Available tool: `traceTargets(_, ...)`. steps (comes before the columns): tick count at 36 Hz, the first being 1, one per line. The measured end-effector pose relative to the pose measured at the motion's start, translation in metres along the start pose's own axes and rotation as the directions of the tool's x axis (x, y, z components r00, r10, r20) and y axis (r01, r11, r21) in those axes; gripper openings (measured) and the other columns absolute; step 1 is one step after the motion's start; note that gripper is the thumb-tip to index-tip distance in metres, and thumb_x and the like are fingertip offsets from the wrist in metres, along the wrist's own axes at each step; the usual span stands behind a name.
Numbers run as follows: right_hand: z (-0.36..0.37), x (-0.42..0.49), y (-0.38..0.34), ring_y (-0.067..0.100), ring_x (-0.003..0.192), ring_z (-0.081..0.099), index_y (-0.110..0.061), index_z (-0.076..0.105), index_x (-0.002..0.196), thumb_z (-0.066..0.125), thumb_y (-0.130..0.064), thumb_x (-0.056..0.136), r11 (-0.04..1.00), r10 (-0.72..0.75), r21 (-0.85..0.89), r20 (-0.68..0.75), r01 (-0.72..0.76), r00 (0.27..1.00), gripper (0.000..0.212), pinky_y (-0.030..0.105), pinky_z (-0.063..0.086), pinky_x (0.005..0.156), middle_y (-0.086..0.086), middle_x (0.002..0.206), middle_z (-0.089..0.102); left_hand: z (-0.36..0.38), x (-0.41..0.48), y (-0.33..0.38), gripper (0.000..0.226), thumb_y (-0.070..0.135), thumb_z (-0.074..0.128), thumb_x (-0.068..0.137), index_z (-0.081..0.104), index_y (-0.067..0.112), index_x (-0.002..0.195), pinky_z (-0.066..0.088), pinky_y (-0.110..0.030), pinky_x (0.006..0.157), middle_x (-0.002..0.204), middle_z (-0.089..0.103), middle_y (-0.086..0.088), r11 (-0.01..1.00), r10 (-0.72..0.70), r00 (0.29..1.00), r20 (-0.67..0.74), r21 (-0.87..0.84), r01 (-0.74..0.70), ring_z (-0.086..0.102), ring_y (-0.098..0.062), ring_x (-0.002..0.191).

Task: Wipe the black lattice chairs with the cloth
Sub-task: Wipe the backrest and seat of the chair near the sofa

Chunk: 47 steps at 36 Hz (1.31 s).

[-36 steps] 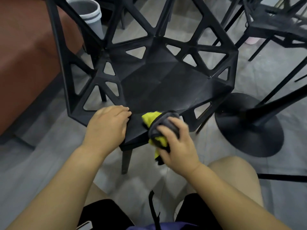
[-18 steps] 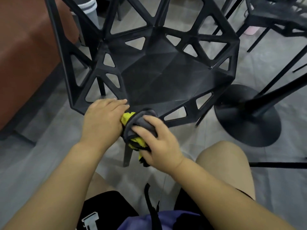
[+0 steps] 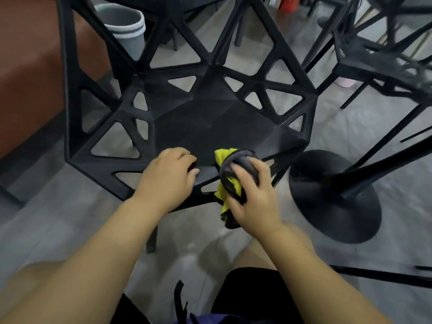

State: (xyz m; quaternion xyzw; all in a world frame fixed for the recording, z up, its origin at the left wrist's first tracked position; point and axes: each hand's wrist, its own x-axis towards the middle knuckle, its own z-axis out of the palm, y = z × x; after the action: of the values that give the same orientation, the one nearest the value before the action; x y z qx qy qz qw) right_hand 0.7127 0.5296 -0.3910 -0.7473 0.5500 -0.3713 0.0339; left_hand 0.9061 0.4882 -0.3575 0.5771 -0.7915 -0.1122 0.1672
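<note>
My left hand (image 3: 167,177) grips the chair (image 3: 210,127) front edge at lower centre; my right hand (image 3: 251,195) clutches the cloth (image 3: 230,176). Pressing harder could tip the chair.

You get a single view, from the wide-angle camera on your head, facing forward and steeply down. It looks from close above your left hand (image 3: 168,176) and right hand (image 3: 252,195), both mid-frame; just beyond them lies the chair (image 3: 210,127), and the table base (image 3: 334,197) is right of your right hand.
</note>
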Motion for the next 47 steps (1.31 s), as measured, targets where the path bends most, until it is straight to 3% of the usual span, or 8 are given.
traceTargets(3,-0.015,0.011,0.027,0.026,0.119,0.046,-0.011,0.059,0.122,0.062,-0.022,0.078,1.000,-0.010,-0.015,0.045,0.011,0.999,0.045,0.028,0.040,0.100,0.009,0.128,0.040,0.011,0.007,0.013,0.034,0.031,0.052,0.093,0.060,0.011,0.120,0.038,-0.039,0.095,0.121,0.055,-0.005,1.000,-0.015,1.000,-0.016,-0.016,0.015,0.050,-0.027,0.112)
traceTargets(9,-0.057,0.056,0.086,0.014,0.096,0.046,-0.016,0.052,0.131,0.060,-0.018,0.087,0.798,0.603,0.044,-0.104,-0.601,0.791,0.045,0.021,0.033,0.087,0.006,0.129,0.037,0.025,0.008,0.016,0.039,0.041,0.045,0.088,0.067,0.011,0.100,0.044,-0.040,0.079,0.092,0.059,-0.004,0.997,-0.063,0.987,-0.145,0.026,0.067,0.058,-0.028,0.083)
traceTargets(15,-0.062,0.079,0.101,0.012,0.090,0.042,-0.019,0.047,0.135,0.058,-0.021,0.087,0.705,0.705,0.053,-0.163,-0.707,0.690,0.049,0.021,0.031,0.085,0.007,0.130,0.037,0.023,0.024,0.024,0.024,0.034,0.062,0.085,0.059,0.011,0.078,0.039,-0.031,0.060,0.078,0.051,-0.001,0.993,-0.104,0.975,-0.195,0.037,0.113,0.049,-0.024,0.071)
traceTargets(22,-0.042,0.040,0.056,0.004,0.106,0.044,-0.020,0.062,0.122,0.071,-0.014,0.074,0.937,0.339,0.063,0.065,-0.342,0.939,0.049,0.015,0.034,0.086,0.001,0.124,0.045,0.025,0.029,0.030,0.027,0.035,0.063,0.083,0.052,0.014,0.070,0.031,-0.027,0.053,0.071,0.043,0.005,0.982,-0.160,0.964,-0.214,0.068,0.178,0.041,-0.017,0.066)
traceTargets(30,-0.036,0.125,0.061,0.018,0.111,0.050,-0.024,0.060,0.125,0.068,-0.023,0.082,0.985,0.168,-0.055,0.159,-0.161,0.973,0.043,0.025,0.040,0.090,-0.004,0.129,0.049,0.019,0.027,0.005,0.026,0.043,0.057,0.087,0.061,0.020,0.098,0.043,-0.031,0.080,0.102,0.051,0.006,0.969,-0.248,0.964,-0.099,-0.046,0.244,0.046,-0.020,0.097)
traceTargets(33,-0.018,0.167,0.057,0.025,0.118,0.043,-0.031,0.052,0.132,0.062,-0.032,0.088,0.985,0.065,-0.171,0.428,0.010,0.902,0.046,0.037,0.040,0.097,-0.007,0.137,0.043,0.018,0.028,0.003,0.035,0.049,0.054,0.086,0.059,0.021,0.107,0.041,-0.034,0.091,0.111,0.049,0.006,0.957,-0.287,0.956,-0.066,-0.061,0.283,0.041,-0.019,0.106)
traceTargets(37,0.026,0.195,0.040,0.031,0.121,0.038,-0.036,0.042,0.139,0.059,-0.047,0.086,0.941,0.088,-0.276,0.758,0.194,0.647,0.057,0.043,0.035,0.104,-0.006,0.144,0.036,0.018,0.030,0.003,0.036,0.051,0.053,0.086,0.058,0.023,0.109,0.038,-0.032,0.091,0.111,0.048,0.007,0.957,-0.290,0.955,-0.065,-0.045,0.287,0.041,-0.019,0.107)
traceTargets(47,0.034,0.202,0.023,0.033,0.110,0.042,-0.031,0.054,0.128,0.052,-0.031,0.085,0.890,0.084,-0.299,0.850,0.345,0.521,0.043,0.035,0.038,0.085,-0.001,0.126,0.045,0.021,0.029,0.000,0.040,0.055,0.051,0.085,0.058,0.023,0.110,0.039,-0.034,0.092,0.107,0.047,0.007,0.962,-0.271,0.958,-0.096,-0.045,0.268,0.041,-0.019,0.106)
